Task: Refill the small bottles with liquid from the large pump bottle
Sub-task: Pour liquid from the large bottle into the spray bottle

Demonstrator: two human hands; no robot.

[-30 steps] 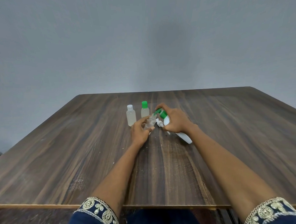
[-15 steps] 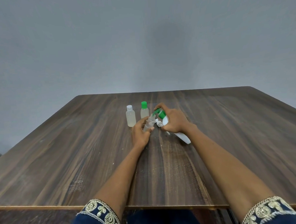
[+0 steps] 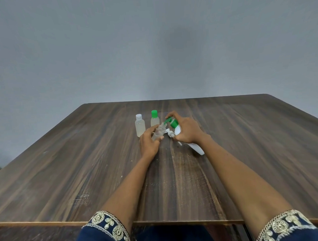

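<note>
My right hand (image 3: pixel 188 131) grips the large white pump bottle (image 3: pixel 197 148), tilted with its green pump head (image 3: pixel 173 123) pointing left. My left hand (image 3: pixel 148 142) holds a small clear bottle (image 3: pixel 159 132), tilted with its open mouth up against the pump nozzle. Two more small bottles stand upright just behind: one with a white cap (image 3: pixel 140 128) on the left, one with a green cap (image 3: pixel 154 118) beside it. A small white cap piece (image 3: pixel 169 133) lies on the table between my hands.
The dark wooden table (image 3: pixel 84 168) stretches wide on both sides, its front edge close to my body. A plain grey wall rises behind the far edge. My blue embroidered sleeves sit at the bottom of the view.
Hardly anything differs; both hands keep the small bottle and the pump bottle together in the same spot, with only a slight shift of the view.
</note>
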